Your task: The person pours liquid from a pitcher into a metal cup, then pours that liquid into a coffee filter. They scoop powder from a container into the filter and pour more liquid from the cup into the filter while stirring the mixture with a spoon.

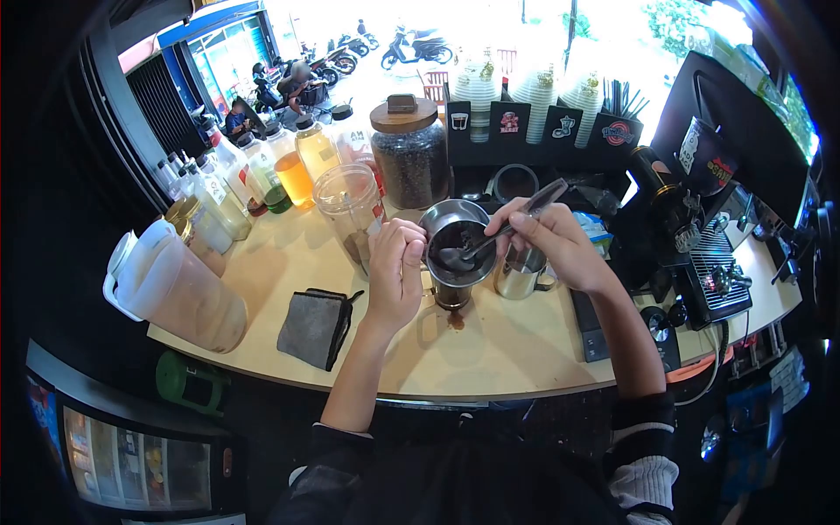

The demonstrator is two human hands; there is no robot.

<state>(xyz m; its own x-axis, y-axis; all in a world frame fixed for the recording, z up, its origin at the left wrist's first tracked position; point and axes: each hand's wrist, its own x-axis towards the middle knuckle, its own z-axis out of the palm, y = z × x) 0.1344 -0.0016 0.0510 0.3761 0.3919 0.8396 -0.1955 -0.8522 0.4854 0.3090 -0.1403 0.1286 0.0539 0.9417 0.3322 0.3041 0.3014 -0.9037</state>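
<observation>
My left hand point(398, 267) is wrapped round the side of a metal cup point(444, 213), which is tilted and has dark contents. In my right hand point(547, 236) is a spoon point(544, 198), its bowl inside the cup. Below the cup, a second metal vessel point(452, 296) stands on the table, partly hidden, with a small brown spill point(456, 321) in front of it. Behind my right hand is a steel pitcher point(516, 278). A clear open jar point(343, 206) with brown powder stands behind my left hand.
A folded grey cloth point(312, 325) lies left on the table point(411, 367). Further left are a plastic jug point(179, 284) and several bottles point(289, 166). A large bean jar point(409, 157) stands behind; a black scale point(590, 325) and espresso machine point(713, 271) are right. Two people are outside.
</observation>
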